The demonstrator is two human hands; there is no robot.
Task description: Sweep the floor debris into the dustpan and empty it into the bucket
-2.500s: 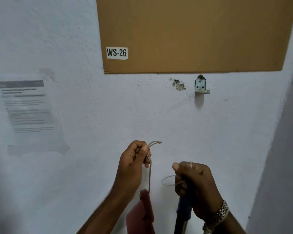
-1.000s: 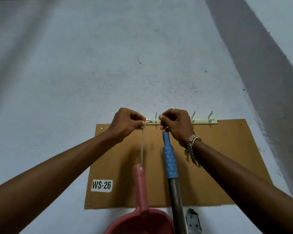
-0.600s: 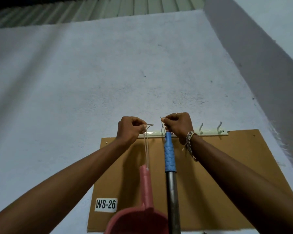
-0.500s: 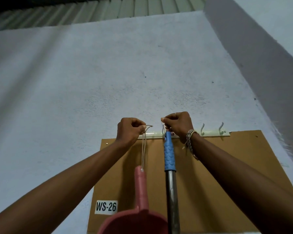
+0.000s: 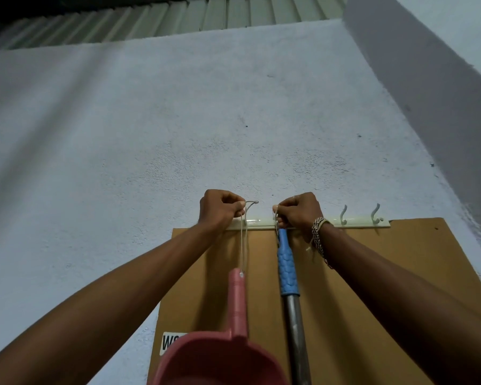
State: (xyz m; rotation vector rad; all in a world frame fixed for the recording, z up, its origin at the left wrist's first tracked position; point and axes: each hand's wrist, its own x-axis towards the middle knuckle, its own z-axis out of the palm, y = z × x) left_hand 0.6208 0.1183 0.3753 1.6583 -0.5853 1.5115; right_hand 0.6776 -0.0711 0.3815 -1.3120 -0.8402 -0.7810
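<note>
Left hand: fingers curled tight at the left end of the hook rail, pinching the string loop at a hook.
Right hand: curled at mid-rail, pinching the short cord atop the broom handle.
Dustpan: pink, hanging by the string loop below the rail's left end.
Broom handle: blue grip, metal shaft, below the rail, just right of the dustpan.
</note>
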